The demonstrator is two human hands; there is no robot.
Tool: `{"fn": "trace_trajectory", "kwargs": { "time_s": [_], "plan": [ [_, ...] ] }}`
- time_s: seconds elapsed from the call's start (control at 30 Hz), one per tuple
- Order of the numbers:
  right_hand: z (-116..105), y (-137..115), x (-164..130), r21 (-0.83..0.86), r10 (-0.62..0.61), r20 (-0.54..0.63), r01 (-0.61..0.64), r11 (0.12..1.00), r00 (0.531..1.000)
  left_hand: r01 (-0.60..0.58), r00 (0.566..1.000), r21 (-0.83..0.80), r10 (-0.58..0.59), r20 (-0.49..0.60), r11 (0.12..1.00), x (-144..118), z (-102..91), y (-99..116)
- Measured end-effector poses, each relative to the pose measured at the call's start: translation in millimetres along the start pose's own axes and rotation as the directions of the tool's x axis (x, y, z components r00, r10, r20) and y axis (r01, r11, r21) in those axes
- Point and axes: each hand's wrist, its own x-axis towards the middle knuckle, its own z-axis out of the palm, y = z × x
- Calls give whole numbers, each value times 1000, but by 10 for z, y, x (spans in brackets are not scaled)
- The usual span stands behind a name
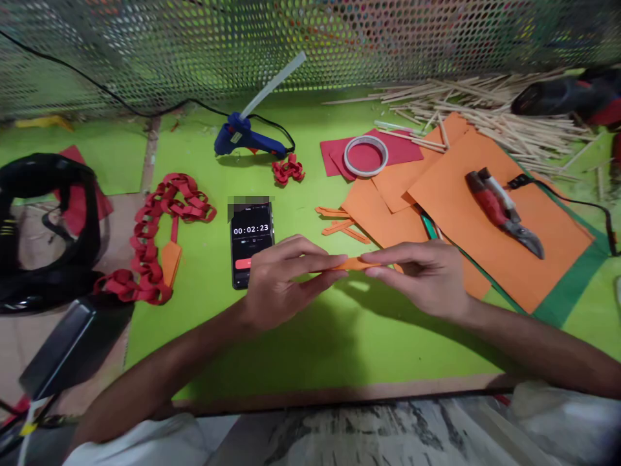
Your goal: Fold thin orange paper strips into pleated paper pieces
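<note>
Both hands were seen at frame centre: an orange paper strip was pinched between the left hand and right hand. A phone was partly covered by the left hand.

Both forearms are reaching inward, the left hand and right hand meeting fingertip to fingertip, each grip pinching, palms facing down.

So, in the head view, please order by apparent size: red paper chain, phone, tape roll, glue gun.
1. red paper chain, largest by far
2. glue gun and phone: they look alike, so I do not rank them
3. tape roll, smallest
</note>
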Motion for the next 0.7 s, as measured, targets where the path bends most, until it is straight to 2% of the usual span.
{"fn": "trace_trajectory", "kwargs": {
  "time_s": [0.17,0.37,0.7],
  "plan": [
    [-9,11,8,-78,-81,-11,80,994,997,-45,999,8,45,-16,999,-6,9,-9],
    [-12,30,43,-108,-189,-12,186,977,982,-37,999,54,39,-25,998,10,11,-11],
    [59,9,18,-100,-183,17,183,978,983,-138,990,224,127,61,965,-31,64,4]
  ]
}}
